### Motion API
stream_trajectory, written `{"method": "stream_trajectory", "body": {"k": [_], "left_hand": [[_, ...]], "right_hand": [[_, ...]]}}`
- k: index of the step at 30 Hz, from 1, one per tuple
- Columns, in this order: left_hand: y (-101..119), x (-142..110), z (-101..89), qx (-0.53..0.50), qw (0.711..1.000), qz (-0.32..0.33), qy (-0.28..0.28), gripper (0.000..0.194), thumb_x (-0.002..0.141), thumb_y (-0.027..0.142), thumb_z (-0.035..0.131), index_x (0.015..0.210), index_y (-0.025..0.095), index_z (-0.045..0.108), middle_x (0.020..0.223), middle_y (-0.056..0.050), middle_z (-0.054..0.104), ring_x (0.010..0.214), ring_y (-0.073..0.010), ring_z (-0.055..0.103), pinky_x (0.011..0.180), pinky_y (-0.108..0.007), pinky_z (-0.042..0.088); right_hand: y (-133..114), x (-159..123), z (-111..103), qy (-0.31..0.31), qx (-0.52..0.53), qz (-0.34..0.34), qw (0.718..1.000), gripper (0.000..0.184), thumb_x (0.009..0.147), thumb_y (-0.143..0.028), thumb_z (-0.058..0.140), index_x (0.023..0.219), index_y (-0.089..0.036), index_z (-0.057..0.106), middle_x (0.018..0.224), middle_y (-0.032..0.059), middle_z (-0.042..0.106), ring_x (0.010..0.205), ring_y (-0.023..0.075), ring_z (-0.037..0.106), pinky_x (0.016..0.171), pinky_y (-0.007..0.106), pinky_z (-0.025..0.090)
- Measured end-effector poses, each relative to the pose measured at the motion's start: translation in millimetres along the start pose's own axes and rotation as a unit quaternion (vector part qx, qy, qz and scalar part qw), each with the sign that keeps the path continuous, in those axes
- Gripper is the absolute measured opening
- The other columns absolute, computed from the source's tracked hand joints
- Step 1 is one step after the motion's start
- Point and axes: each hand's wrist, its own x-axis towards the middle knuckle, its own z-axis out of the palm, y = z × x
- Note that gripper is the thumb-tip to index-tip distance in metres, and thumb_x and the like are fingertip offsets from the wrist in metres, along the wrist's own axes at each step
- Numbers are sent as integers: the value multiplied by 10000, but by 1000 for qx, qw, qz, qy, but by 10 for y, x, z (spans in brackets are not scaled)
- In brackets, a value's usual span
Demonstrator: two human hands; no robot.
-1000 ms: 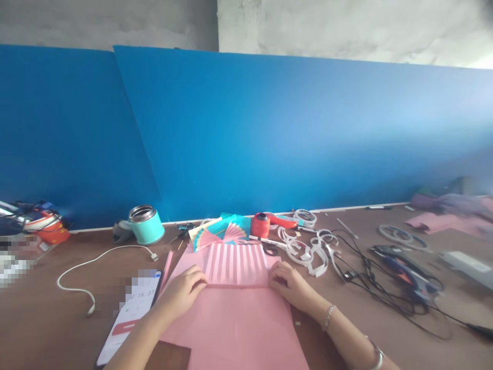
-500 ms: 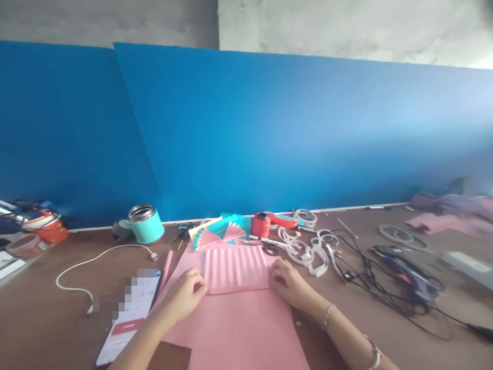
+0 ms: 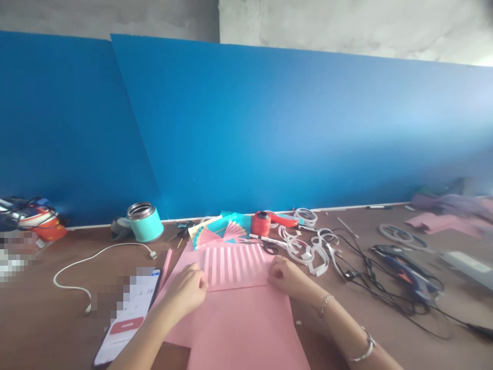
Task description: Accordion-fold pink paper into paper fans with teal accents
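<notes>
A pink sheet of paper with accordion pleats (image 3: 234, 267) lies on larger flat pink paper (image 3: 242, 324) in front of me. My left hand (image 3: 190, 288) is closed at the left edge of the pleated sheet, fingers curled around its near corner. At the right edge, my right hand (image 3: 284, 275) is likewise closed, pinching the other near corner. Just beyond the pleats sits a pink paper fan (image 3: 227, 234) with coloured edging. Scissors (image 3: 269, 248) lie partly behind the pleated sheet's far right corner.
A phone (image 3: 131, 318) and a white cable (image 3: 65, 267) lie left, below a turquoise cup (image 3: 146, 223). Red ribbon spool (image 3: 261, 224) and curled white strips (image 3: 308, 252) are behind right. Black cords and a glue gun (image 3: 408, 277) lie far right; a blue partition (image 3: 239, 123) stands behind.
Both hands stay at the two sides of the pleated sheet, their fingers curled in a little more. The sheet's near edge has shifted slightly away from me. The camera view has tilted slightly.
</notes>
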Motion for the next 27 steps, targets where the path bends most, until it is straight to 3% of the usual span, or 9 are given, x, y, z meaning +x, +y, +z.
{"method": "stream_trajectory", "body": {"k": [7,10,13,16,18,21,27], "left_hand": [[45,-34,-40,33,999,-6,-5,201,781,118,448,630,210,544,780,-27,582,776,-185,575,655,-279,386],[72,-56,-4,43,999,0,24,167,787,116,463,782,201,607,854,-51,601,845,-212,572,714,-309,409],[137,-93,79,59,994,59,68,499,742,1,442,1148,250,591,1110,-87,589,1049,-257,535,824,-362,418],[211,-129,165,68,985,139,78,760,737,-74,383,1321,405,465,1340,-55,492,1251,-270,421,965,-423,384],[246,-142,189,71,978,184,71,747,790,-51,381,1323,468,440,1394,-18,459,1297,-261,382,1025,-450,355],[272,-145,159,66,973,217,49,725,825,-32,374,1299,511,443,1431,21,429,1325,-245,356,1058,-470,334],[207,-159,68,40,982,184,-3,790,694,-101,352,1237,434,558,1443,4,424,1342,-265,324,1048,-490,325]], "right_hand": [[11,-19,11,7,-38,9,999,180,648,-111,537,546,-195,414,719,14,545,746,174,533,662,268,416],[-74,-77,-2,21,-105,12,994,63,676,-130,559,707,-185,551,793,32,567,790,193,522,688,287,403],[-220,-161,27,47,-198,-56,977,440,712,-84,554,1130,-220,575,1009,73,565,951,236,486,780,327,367],[-341,-215,100,7,-283,-169,944,568,787,-14,470,1275,-301,513,967,68,552,867,208,469,739,316,326],[-381,-218,143,-22,-307,-219,926,561,832,-24,444,1302,-325,496,906,65,540,805,197,449,696,310,307],[-395,-198,165,-42,-315,-228,920,545,871,-63,440,1326,-362,470,850,57,516,773,197,422,658,307,283],[-402,-200,98,-78,-282,-181,939,494,808,-39,460,1191,-320,596,898,63,542,815,199,433,675,314,279]]}}
